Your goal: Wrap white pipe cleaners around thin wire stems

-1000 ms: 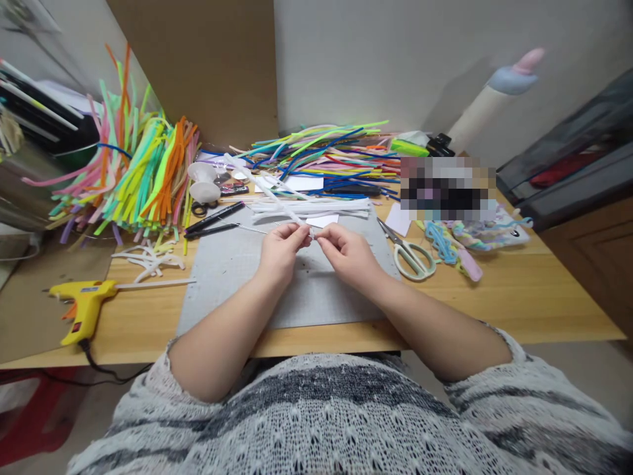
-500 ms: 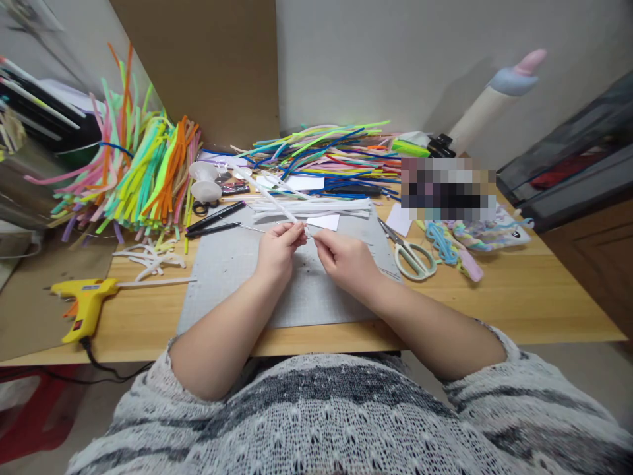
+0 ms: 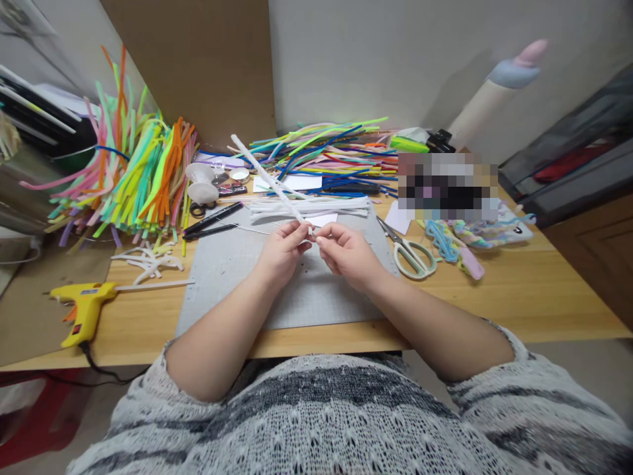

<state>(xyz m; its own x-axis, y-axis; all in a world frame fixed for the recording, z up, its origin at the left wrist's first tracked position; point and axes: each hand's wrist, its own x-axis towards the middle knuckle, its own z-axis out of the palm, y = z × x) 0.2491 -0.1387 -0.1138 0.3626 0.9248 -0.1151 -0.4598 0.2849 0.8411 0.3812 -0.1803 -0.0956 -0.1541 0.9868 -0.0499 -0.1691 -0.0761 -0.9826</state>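
Note:
My left hand (image 3: 283, 253) pinches a white pipe cleaner (image 3: 270, 179) close to its near end. From my fingers it slants up and away to the left, over other white pipe cleaners (image 3: 336, 206) lying on the grey cutting mat (image 3: 316, 303). The tip of that same piece is pinched between the thumb and forefinger of my right hand (image 3: 349, 256). Both hands are nearly touching above the mat, and the fingers hide most of the end between them.
Scissors (image 3: 413, 257) lie right of the mat. A yellow glue gun (image 3: 86, 310) rests at left, below white pipe-cleaner offcuts (image 3: 151, 260). Bundled coloured pipe cleaners (image 3: 143, 171) stand back left; a loose pile (image 3: 321, 148) lies at the back. Black pens (image 3: 212, 221) lie on the mat's left corner.
My right fingers have come closer to my left ones and now pinch the pipe cleaner's end. The strip's far part has swung slightly and looks sharper. The view has shifted a little.

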